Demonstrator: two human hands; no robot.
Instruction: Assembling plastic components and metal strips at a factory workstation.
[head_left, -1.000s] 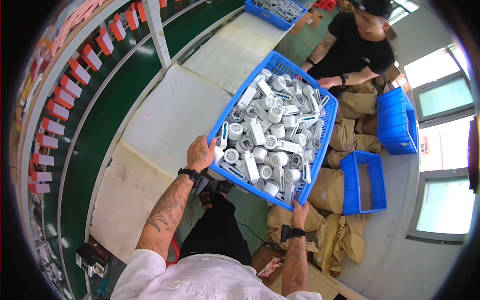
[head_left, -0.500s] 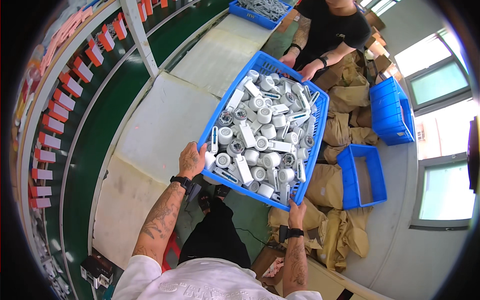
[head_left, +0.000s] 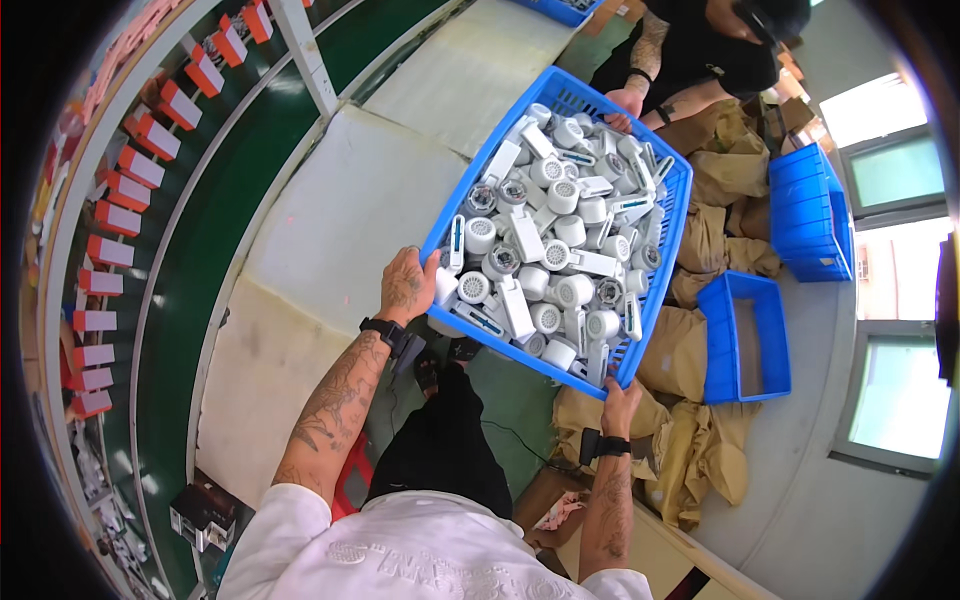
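A blue plastic basket [head_left: 450, 327] with slotted walls is held up in front of me, its far end tilted toward the right. Heaped inside are many white plastic parts [head_left: 527, 236] with round grilled heads and flat arms, some showing clear lenses. My left hand [head_left: 408, 284] grips the near left corner, fingers wrapped over the rim. On the near right corner, my right hand [head_left: 622, 405] is closed around the rim. At the far end a co-worker's hand [head_left: 628, 102] rests on the basket's edge.
Pale worktables [head_left: 340, 210] line the left, beside a green conveyor [head_left: 190, 330] and a rack of orange and white cards [head_left: 122, 190]. Brown paper sacks [head_left: 675, 350] and blue bins [head_left: 745, 340] stand on the right. Another blue bin [head_left: 570, 10] sits at the far table end.
The basket stays in my grip while the whole view shifts, so it appears slightly higher and farther right. The co-worker has leaned lower at the far end.
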